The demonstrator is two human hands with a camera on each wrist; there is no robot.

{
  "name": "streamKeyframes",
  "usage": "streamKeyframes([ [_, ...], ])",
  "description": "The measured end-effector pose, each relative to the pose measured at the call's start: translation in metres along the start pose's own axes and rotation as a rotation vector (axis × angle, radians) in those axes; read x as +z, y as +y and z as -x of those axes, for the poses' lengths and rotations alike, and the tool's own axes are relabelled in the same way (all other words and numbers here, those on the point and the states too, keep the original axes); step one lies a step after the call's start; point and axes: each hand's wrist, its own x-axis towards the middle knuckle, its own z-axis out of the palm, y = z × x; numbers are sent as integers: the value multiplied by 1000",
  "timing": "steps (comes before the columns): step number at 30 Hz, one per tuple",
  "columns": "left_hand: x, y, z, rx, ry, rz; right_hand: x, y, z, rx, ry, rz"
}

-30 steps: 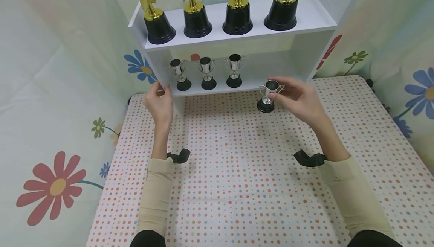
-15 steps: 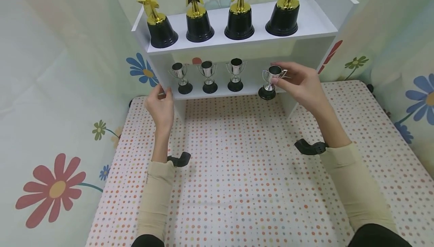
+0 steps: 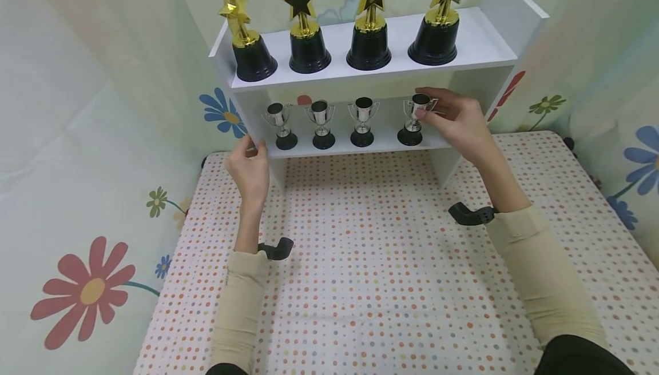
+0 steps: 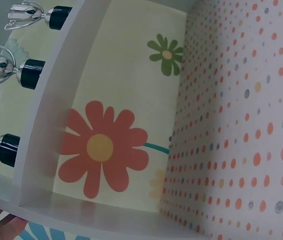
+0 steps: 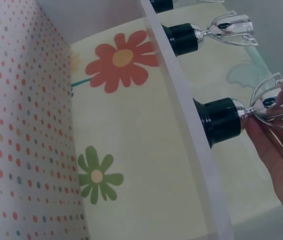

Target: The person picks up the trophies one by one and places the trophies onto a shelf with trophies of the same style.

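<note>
My right hand (image 3: 461, 125) pinches a small silver trophy cup (image 3: 412, 119) by its bowl, its black base at the lower board of a white shelf (image 3: 381, 80). In the right wrist view the base of this trophy cup (image 5: 221, 120) appears to touch the board's edge. To its left stand three like trophy cups, the nearest (image 3: 362, 122), then another (image 3: 321, 124), then the leftmost (image 3: 281, 126). My left hand (image 3: 249, 166) grips the front edge of the shelf's left side panel; its fingers (image 4: 4, 227) show at the left wrist view's corner.
Several gold star trophies with black bases, one of them a star trophy (image 3: 370, 26), line the upper board. The shelf stands at the back of a table with a dotted cloth (image 3: 360, 260). A flowered curtain (image 3: 87, 135) hangs around it.
My right hand has carried the trophy cup from in front of the shelf up and back to the lower board. My left hand keeps its grip on the side panel. The head view has shifted slightly.
</note>
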Motion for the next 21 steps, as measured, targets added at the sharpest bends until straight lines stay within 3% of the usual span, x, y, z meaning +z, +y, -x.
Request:
streamKeyframes([
  [6, -1, -1, 3, -1, 24, -9, 2, 5, -2, 37, -26, -16],
  [15, 3, -1, -4, 10, 16, -1, 6, 12, -4, 8, -30, -82],
  [18, 2, -2, -5, 2, 18, -17, 12, 15, 5, -4, -24, -19],
  [21, 2, -2, -4, -8, 14, -17, 18, 19, 19, -83, 30, 87],
])
